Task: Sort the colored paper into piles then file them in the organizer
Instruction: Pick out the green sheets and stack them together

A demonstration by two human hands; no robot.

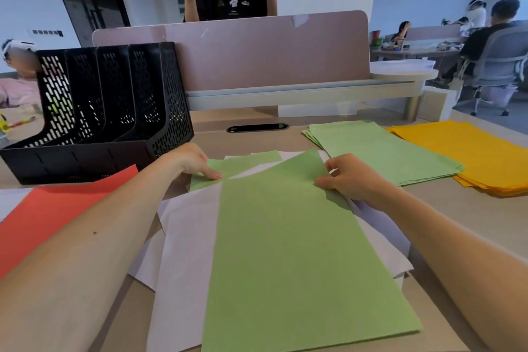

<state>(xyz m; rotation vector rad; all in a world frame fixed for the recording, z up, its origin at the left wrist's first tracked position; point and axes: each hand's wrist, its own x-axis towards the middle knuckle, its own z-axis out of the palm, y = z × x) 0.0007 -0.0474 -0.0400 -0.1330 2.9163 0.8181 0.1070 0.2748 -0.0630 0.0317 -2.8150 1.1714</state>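
Left forearm (71, 266): enters from the bottom-left corner and lies across the red sheet.
Red sheet (43, 208): flat on the desk at far left, just in front of the organizer, partly under the forearm.
Organizer (100, 123): black perforated plastic with upright slots side by side; stands at the rear left of the desk.
Left hand (191, 161): fingers fairly straight and spread; a fingertip presses down on the lower green sheet.
Lower green sheet (228, 167): in the mixed heap, mostly covered, only its far end showing.
White sheets (183, 237): loose and askew in the heap at centre, beneath the green ones.
Divider (257, 51): pale pink panel, upright along the back of the desk.
Green top sheet (285, 251): uppermost on the heap, slightly tilted, reaching to the near edge of the view.
Right hand (351, 180): thumb and curled fingers pinch the right edge of the green top sheet near its far corner.
Green pile (385, 151): sorted stack, flat, just beyond the right hand.
Yellow pile (471, 157): sorted stack at far right, just beside the green pile.
Desk (457, 223): light wood surface, bearing all the paper.
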